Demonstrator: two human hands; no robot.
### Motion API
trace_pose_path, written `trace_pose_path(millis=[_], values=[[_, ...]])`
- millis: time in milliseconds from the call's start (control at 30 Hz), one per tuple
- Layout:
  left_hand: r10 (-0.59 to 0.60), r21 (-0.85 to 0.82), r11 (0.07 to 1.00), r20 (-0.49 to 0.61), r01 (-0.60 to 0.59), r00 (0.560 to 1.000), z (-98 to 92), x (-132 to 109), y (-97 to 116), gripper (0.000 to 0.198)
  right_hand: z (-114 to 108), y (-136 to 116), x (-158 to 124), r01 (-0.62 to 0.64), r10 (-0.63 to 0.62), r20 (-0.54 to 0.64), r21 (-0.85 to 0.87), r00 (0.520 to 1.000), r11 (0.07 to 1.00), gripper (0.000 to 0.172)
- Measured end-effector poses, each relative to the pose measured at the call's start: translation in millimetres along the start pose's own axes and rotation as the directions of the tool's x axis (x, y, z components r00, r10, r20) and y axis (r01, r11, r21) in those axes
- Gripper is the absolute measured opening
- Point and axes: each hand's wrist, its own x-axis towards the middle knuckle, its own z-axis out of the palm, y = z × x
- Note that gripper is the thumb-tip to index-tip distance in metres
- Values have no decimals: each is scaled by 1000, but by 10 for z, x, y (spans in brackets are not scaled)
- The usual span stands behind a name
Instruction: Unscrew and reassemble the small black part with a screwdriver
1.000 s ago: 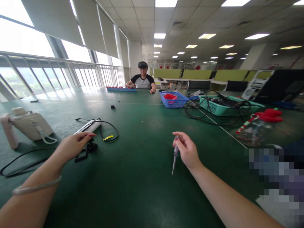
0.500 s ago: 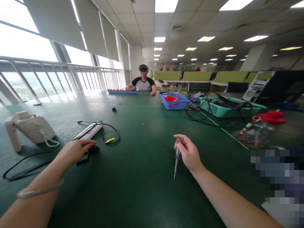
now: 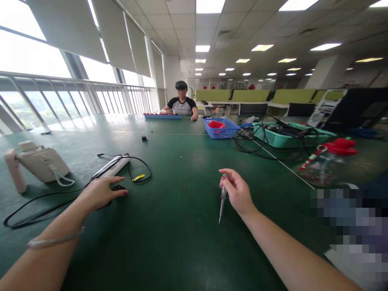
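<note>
My right hand [image 3: 241, 192] grips a slim screwdriver [image 3: 223, 196] by its clear handle, its metal tip slanting down above the green table. My left hand [image 3: 101, 192] is low over the table with thumb and fingers apart. A small black object [image 3: 119, 188] lies between and under those fingers, mostly hidden, so I cannot tell its kind. Just behind that hand lies a white power strip [image 3: 113, 166], with a black cable [image 3: 145, 163] bearing a yellow tag [image 3: 138, 177] looped across it.
A cream case [image 3: 45, 163] with a strap stands at left. A small black piece [image 3: 144, 138] lies farther back. At right are a blue basket [image 3: 222, 130], a green basket [image 3: 273, 137] with tangled cables, and a red-lidded jar [image 3: 324, 167]. A person [image 3: 182, 106] sits opposite.
My left hand's fingers have spread from a pinch above the black object and shifted slightly right. My right hand still holds the screwdriver almost in place. The blue tray opposite has slid right.
</note>
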Motion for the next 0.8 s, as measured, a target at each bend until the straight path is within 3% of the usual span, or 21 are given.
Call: trace_pose_path(millis=[100,200,333,467,800], values=[[-29,69,997,-38,31,999,17,2,-78,77,-1,-20,-9,-1,1,2,-7,1000,1000,26],[-148,48,988,34,147,988,32,22,-229,74,1,-28,-14,-1,1,-4,-12,1000,1000,25],[-211,54,977,98,206,973,59,61,-379,74,5,-5,-9,3,-3,-9,-17,1000,1000,26],[-222,46,975,133,218,966,83,77,-407,66,2,33,0,17,-17,-8,-21,1000,1000,25],[-270,-4,962,96,272,958,87,69,-460,52,-3,50,-2,14,-14,-3,-23,1000,1000,25]])
